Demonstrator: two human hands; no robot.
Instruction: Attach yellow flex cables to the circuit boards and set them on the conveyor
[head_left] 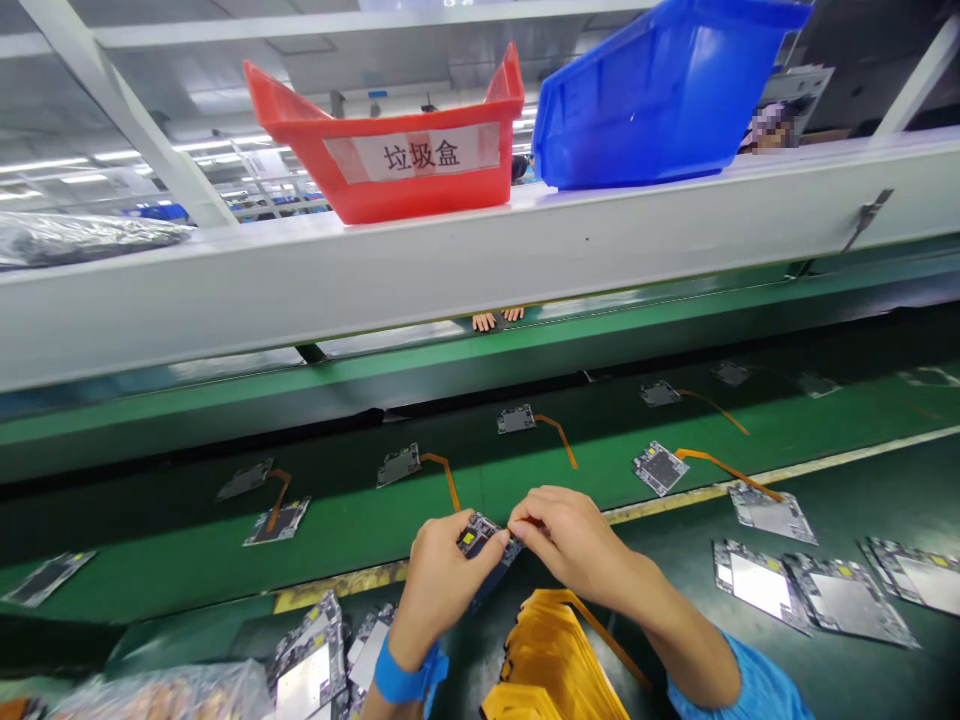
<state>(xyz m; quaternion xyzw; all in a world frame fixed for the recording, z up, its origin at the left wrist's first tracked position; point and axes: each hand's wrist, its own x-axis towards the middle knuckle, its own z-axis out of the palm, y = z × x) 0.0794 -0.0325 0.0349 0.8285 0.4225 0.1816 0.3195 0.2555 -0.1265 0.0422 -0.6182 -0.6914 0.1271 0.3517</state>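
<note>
My left hand (446, 575) is closed on a small circuit board (474, 535), its thumb lying over the near side. The board is tilted, and a yellow square shows on its face. At the board's right edge, my right hand (566, 535) pinches with thumb and forefinger; what lies between those fingertips is hidden. Just below both hands sits a stack of orange flex cables (559, 660), with one strip reaching out to the right. A blue wrist band (409, 668) is on my left wrist, and a blue sleeve (739, 680) covers my right forearm.
A green conveyor belt (337, 555) carries several boards, some with orange flex cables. Loose boards (851, 600) lie at right; more boards (311, 650) are piled at left near a plastic bag (172, 695). Red (427, 195) and blue bins (637, 110) stand overhead. Another person's hands (484, 322) show beyond.
</note>
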